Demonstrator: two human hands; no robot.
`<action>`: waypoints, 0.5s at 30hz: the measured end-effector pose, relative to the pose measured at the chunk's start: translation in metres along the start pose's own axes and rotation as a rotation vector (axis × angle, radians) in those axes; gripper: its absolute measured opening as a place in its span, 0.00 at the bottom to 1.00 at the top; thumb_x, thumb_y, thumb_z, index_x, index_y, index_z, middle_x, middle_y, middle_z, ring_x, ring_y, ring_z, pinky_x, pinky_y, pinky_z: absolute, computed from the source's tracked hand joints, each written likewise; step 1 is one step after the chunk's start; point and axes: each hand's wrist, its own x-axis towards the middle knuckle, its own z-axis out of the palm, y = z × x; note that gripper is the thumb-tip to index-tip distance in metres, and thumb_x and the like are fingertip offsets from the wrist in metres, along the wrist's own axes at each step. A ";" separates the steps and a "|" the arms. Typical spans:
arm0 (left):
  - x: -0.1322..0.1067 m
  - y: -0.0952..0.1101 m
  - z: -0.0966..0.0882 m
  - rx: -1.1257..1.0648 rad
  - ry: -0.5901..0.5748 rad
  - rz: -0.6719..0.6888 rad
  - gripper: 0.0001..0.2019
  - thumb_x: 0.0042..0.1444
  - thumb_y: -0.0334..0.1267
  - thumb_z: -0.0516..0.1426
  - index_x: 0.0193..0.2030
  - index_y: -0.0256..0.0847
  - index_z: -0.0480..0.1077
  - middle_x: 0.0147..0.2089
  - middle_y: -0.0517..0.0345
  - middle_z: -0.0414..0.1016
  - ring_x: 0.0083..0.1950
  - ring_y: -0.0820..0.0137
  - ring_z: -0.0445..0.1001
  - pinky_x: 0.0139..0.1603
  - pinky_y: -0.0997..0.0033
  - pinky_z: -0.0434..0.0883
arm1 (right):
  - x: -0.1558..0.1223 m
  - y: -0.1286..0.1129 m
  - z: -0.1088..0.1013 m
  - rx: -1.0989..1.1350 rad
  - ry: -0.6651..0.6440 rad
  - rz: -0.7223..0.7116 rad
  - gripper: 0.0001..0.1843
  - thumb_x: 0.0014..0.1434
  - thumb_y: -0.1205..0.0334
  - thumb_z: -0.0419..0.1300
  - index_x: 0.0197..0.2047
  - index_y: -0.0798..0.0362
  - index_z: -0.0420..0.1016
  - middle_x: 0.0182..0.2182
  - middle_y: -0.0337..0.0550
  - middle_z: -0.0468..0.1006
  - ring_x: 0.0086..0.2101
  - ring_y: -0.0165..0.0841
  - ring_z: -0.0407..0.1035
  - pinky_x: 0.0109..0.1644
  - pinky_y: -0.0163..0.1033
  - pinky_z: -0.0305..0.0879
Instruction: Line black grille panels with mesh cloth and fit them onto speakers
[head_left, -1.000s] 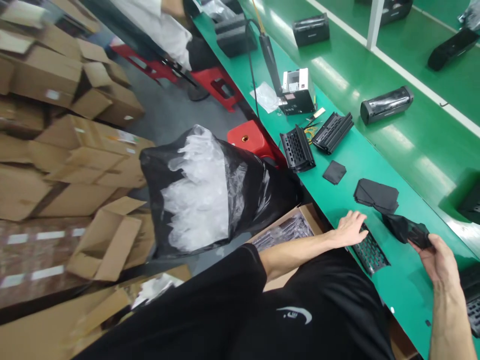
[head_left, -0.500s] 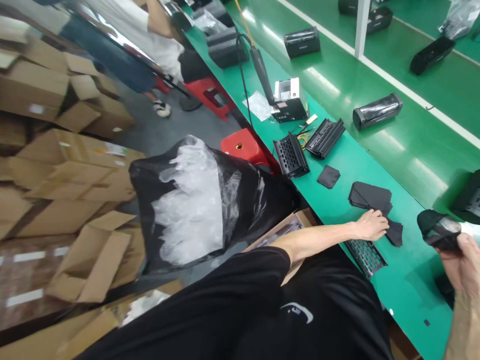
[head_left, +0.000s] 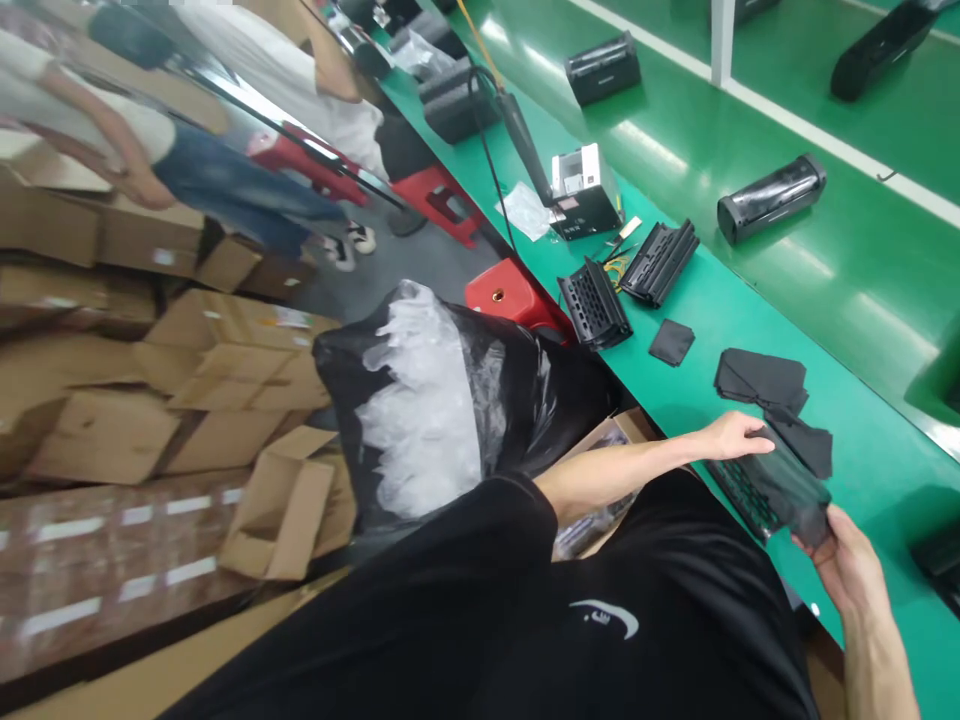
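Observation:
A dark, thin sheet [head_left: 795,485], slightly blurred, stretches between my two hands. My left hand [head_left: 739,437] pinches its far-left end, and my right hand [head_left: 844,560] grips the near-right end with the thumb on top. Directly beneath lies a black perforated grille panel [head_left: 739,490], partly covered by the sheet, at the near edge of the green table. Beyond the sheet, touching or almost touching it in view, are loose black pieces [head_left: 814,445] and a fanned stack of black rectangular sheets [head_left: 761,380]. A smaller black stack [head_left: 672,342] lies farther left.
Two groups of black grille panels [head_left: 660,262] lie beside a boxy device [head_left: 585,195] and a hanging electric screwdriver [head_left: 521,140]. Black cylindrical units [head_left: 772,197] rest on the green conveyor. Left are a red stool [head_left: 517,295], a black plastic bag [head_left: 517,400], cartons [head_left: 247,340] and other people.
My right hand has come left and toward me with the dark piece, now spread out. My left hand has moved from the black stack to that piece's other end. The view has shifted slightly.

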 end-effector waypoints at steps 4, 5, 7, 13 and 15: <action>-0.019 -0.017 0.004 0.587 -0.057 0.077 0.13 0.70 0.48 0.57 0.47 0.43 0.78 0.41 0.58 0.82 0.43 0.66 0.78 0.40 0.71 0.66 | -0.004 0.049 0.007 -0.103 0.060 0.060 0.31 0.42 0.31 0.72 0.35 0.47 0.73 0.33 0.45 0.83 0.32 0.43 0.78 0.36 0.49 0.78; -0.023 -0.021 0.006 0.679 -0.072 0.076 0.13 0.71 0.47 0.56 0.51 0.45 0.77 0.46 0.56 0.83 0.47 0.64 0.80 0.43 0.70 0.67 | -0.005 0.057 0.008 -0.146 0.085 0.068 0.32 0.43 0.29 0.70 0.36 0.47 0.73 0.33 0.46 0.83 0.32 0.43 0.77 0.36 0.49 0.78; -0.030 -0.027 0.009 0.791 -0.089 0.068 0.13 0.71 0.47 0.55 0.55 0.46 0.75 0.52 0.52 0.82 0.54 0.60 0.80 0.48 0.67 0.69 | -0.007 0.070 0.005 -0.258 0.149 0.072 0.34 0.44 0.25 0.66 0.36 0.48 0.72 0.31 0.46 0.81 0.31 0.45 0.77 0.35 0.50 0.76; -0.037 -0.039 0.007 0.814 0.082 -0.083 0.25 0.68 0.51 0.59 0.66 0.45 0.64 0.65 0.47 0.71 0.64 0.55 0.74 0.60 0.55 0.73 | -0.010 0.080 -0.008 -0.606 0.364 -0.071 0.39 0.44 0.23 0.65 0.44 0.47 0.72 0.36 0.48 0.79 0.38 0.48 0.73 0.49 0.57 0.70; -0.034 -0.041 0.006 0.799 0.086 -0.111 0.25 0.67 0.50 0.59 0.67 0.46 0.64 0.65 0.47 0.69 0.64 0.55 0.74 0.61 0.53 0.73 | -0.005 0.080 -0.004 -0.669 0.382 -0.155 0.41 0.41 0.24 0.65 0.47 0.48 0.72 0.38 0.49 0.77 0.42 0.51 0.71 0.55 0.59 0.66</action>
